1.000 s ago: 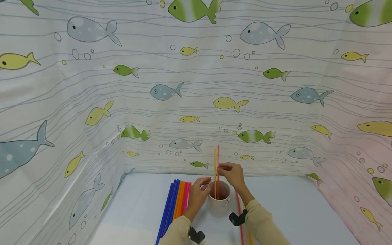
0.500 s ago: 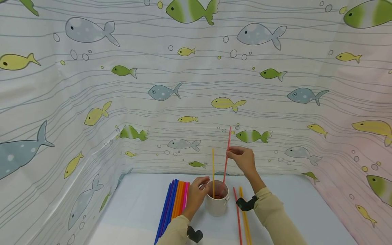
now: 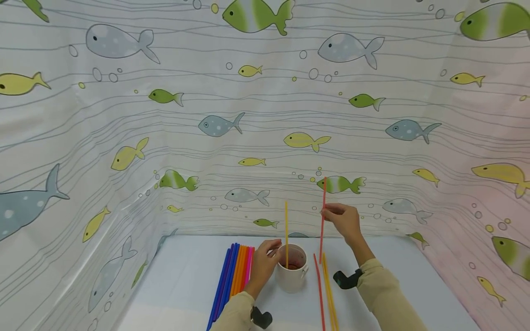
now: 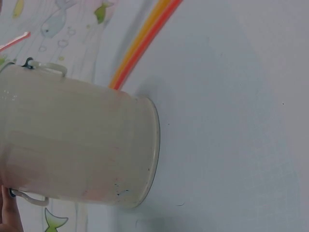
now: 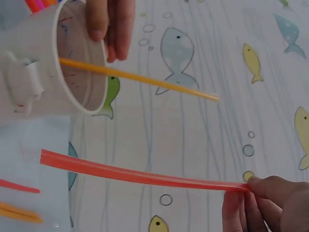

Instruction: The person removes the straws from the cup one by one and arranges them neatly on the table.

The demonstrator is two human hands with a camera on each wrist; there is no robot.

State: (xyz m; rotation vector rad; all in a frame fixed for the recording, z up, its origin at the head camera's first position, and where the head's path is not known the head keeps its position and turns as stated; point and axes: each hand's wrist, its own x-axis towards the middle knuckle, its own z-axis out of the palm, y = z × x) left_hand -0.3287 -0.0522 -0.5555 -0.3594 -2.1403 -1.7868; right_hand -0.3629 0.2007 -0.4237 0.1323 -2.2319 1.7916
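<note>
My right hand (image 3: 343, 221) pinches a long red straw (image 3: 322, 239) near its middle, raised and almost upright to the right of a small white bucket (image 3: 291, 281). The right wrist view shows the straw (image 5: 135, 176) between thumb and fingertips, its lower end apart from the bucket. My left hand (image 3: 264, 265) holds the bucket at its left rim; in the right wrist view the thumb (image 5: 97, 24) lies over the rim. One yellow straw (image 3: 286, 225) stands inside the bucket. The left wrist view shows the bucket's side (image 4: 77, 140) and its wire handles.
Right of the bucket, a red straw (image 3: 320, 294) and yellow straws (image 3: 330, 294) lie on the white table (image 3: 174, 285). Several blue, orange and pink straws (image 3: 233, 271) lie left of it. A fish-patterned sheet (image 3: 265, 105) hangs behind and at both sides.
My right hand has lifted the red straw out of the bucket and carried it to the right, then slightly down. The left hand has stayed at the bucket's rim.
</note>
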